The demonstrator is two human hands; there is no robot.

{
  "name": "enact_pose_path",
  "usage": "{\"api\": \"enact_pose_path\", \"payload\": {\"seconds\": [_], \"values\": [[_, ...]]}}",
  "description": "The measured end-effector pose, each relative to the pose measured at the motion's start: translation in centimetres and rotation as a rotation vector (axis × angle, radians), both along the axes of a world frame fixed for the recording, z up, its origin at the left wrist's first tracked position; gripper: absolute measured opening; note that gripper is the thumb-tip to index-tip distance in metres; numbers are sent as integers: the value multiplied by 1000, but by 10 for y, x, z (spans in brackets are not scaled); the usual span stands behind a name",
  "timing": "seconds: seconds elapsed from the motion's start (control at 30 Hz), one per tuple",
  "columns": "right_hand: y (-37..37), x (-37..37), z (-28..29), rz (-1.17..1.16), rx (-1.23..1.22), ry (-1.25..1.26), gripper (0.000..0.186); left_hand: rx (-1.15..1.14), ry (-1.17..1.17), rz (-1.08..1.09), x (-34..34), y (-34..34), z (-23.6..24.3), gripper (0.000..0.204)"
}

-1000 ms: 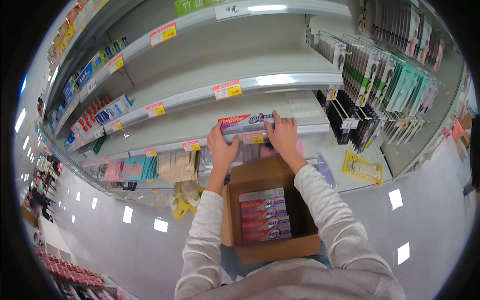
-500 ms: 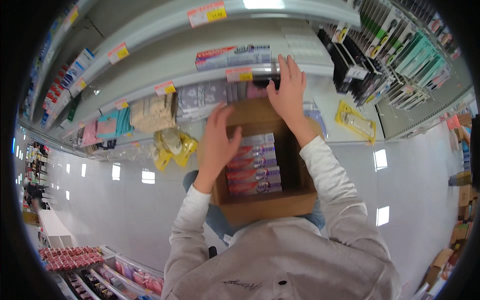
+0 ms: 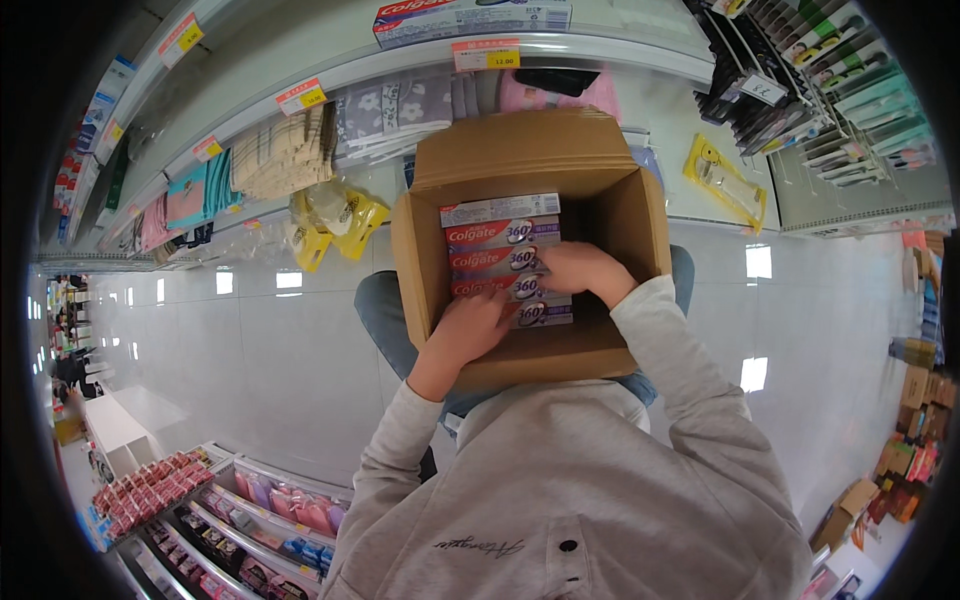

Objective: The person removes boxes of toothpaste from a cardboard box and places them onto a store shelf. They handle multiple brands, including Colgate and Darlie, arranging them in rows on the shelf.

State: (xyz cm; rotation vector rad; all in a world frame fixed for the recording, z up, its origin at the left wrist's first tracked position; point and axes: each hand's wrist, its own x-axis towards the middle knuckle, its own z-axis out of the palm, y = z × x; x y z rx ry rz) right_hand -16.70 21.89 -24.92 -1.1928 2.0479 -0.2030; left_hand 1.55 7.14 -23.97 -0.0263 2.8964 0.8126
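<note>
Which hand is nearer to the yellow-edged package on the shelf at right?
Right. In the picture, the right hand is in the cardboard carton, lower left of the yellow-edged package; the left hand, also there, is farther left and lower.

Your left hand (image 3: 468, 332) lies over the near-left part of the stacked red-and-silver cartons (image 3: 475, 235) inside the open cardboard box (image 3: 520, 150). Your right hand (image 3: 585, 268) is at their right side — whether either one grips is unclear. The box sits between your knees (image 3: 380, 315). Ahead, a similar carton (image 3: 480, 18) rests on the shelf (image 3: 640, 58) — folded towels (image 3: 285, 150) lie below, near yellow packages (image 3: 355, 220).
</note>
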Motion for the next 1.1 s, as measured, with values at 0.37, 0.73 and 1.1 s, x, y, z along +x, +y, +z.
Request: {"api": "enact_pose_path", "payload": {"seconds": [0.37,0.73,1.1], "values": [[2,3,-19,47,152,141,42,50,-82,-42,0,-1,-3,33],[15,-20,25,-280,-365,-146,48,221,272,180,-16,0,18,49],[40,3,53,-1008,-1098,-360,41,308,501,507,-20,-1,38,76]]}}
